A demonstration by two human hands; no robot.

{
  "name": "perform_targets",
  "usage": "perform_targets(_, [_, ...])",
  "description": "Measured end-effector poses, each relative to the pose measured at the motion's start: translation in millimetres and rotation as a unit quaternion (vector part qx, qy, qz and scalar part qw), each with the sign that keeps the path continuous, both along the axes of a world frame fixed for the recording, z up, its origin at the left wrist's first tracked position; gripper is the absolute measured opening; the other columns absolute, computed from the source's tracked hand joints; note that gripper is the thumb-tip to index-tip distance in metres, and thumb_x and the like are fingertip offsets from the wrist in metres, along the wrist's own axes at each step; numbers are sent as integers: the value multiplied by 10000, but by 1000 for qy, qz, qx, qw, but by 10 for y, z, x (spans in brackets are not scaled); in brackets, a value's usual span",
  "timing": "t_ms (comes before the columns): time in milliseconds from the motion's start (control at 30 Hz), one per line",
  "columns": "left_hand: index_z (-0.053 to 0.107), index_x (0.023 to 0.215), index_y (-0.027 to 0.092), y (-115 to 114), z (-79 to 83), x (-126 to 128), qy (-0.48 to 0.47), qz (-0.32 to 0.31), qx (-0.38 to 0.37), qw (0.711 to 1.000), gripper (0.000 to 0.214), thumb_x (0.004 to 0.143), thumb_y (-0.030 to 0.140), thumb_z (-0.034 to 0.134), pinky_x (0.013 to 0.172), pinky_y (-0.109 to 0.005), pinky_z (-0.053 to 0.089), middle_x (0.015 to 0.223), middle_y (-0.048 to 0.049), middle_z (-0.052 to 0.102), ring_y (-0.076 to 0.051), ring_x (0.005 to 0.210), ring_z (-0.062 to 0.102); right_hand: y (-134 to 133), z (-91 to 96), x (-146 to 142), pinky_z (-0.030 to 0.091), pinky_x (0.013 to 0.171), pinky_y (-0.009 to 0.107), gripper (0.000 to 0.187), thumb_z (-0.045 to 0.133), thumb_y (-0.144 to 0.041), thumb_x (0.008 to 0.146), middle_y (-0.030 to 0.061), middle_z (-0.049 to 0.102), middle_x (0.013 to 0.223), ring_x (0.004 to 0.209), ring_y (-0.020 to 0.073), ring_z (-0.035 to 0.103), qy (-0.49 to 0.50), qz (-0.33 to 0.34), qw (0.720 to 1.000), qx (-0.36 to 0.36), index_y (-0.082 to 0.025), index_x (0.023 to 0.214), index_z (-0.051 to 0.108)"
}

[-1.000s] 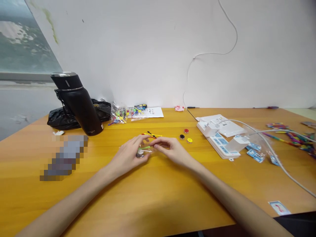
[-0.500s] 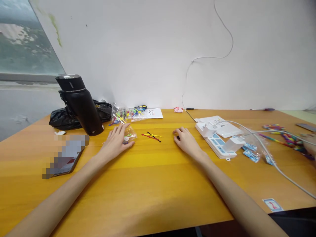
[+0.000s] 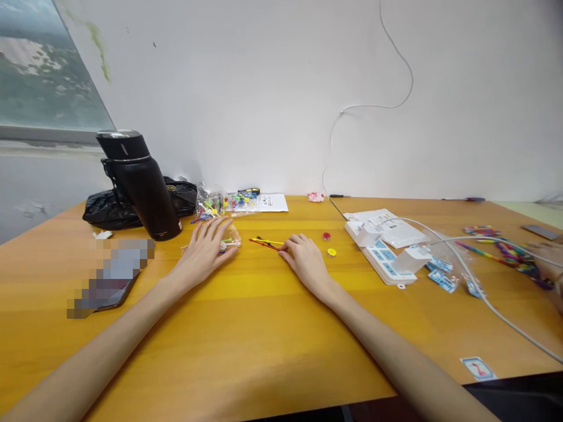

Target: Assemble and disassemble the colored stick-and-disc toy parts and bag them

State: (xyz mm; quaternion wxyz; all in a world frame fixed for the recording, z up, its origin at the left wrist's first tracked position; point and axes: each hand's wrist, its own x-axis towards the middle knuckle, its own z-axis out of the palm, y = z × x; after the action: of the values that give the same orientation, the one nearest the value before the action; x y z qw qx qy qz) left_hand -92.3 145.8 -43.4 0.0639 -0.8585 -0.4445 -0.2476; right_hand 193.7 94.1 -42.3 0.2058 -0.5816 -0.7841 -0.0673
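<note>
My left hand (image 3: 204, 246) lies palm down with fingers spread, over the near side of a clear plastic bag (image 3: 235, 236) of small coloured parts. A round whitish piece (image 3: 223, 247) shows beside its thumb. Thin plastic sticks (image 3: 264, 241) in red, yellow and black lie crossed in the middle of the table. My right hand (image 3: 305, 258) is closed at their right ends, thumb and fingertips pinched together; the exact grip is partly hidden. To the right of that hand lie a small red disc (image 3: 326, 236) and a small yellow disc (image 3: 331, 252).
A black bottle (image 3: 143, 187) and a phone (image 3: 127, 287) stand and lie left. Bagged parts (image 3: 213, 205) and a paper slip (image 3: 275, 203) sit by the wall. Right are a power strip (image 3: 387, 264), white cables (image 3: 488, 287), and another person's hand (image 3: 548, 258) near colourful pieces (image 3: 519, 252).
My right hand has moved left to the plastic sticks, uncovering the red and yellow discs. The dark piece earlier at its fingertips is no longer distinguishable. My left hand has stayed in place.
</note>
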Motion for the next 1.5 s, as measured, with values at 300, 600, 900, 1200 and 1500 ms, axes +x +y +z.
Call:
perform_targets(300, [432,1444,248,-154,106,188,-21,-57,11,998,442,1020,366,470,1199,-500,284,1511,-108,468,-308,1414,377,15,-12,127,429,835,394,233,440,-169,1031,157,644,985,955,293,545,-125,-4,992,15,-122,978,662])
perform_targets(600, [601,1120,250,-380,252,282,19,-177,-134,975,185,991,318,487,829,-345,500,1104,-62,621,-227,947,632,51,113,389,419,864,402,242,364,-146,1037,173,639,1020,948,296,546,-88,-61,994,18,-128,996,602])
perform_targets(900, [624,1050,246,-296,89,268,-38,-185,-160,969,177,986,253,459,834,-337,483,1031,-55,630,-222,940,623,17,60,308,452,841,350,170,385,-154,1024,114,625,997,918,241,561,38,22,997,-60,-191,926,519])
perform_targets(1200, [633,1121,226,-499,119,432,-193,-185,-319,909,196,982,322,535,738,-316,480,986,-39,643,-168,787,586,5,40,122,446,828,333,147,437,-294,1025,59,618,927,862,197,576,317,71,936,-136,-196,944,511])
perform_targets(1500, [561,1159,238,-625,-63,669,-476,-207,-518,680,355,888,382,739,906,-367,532,1135,-58,658,-174,903,682,-335,126,-356,462,879,326,200,487,-390,1035,56,629,1022,959,187,589,437,165,873,-142,-201,1014,549])
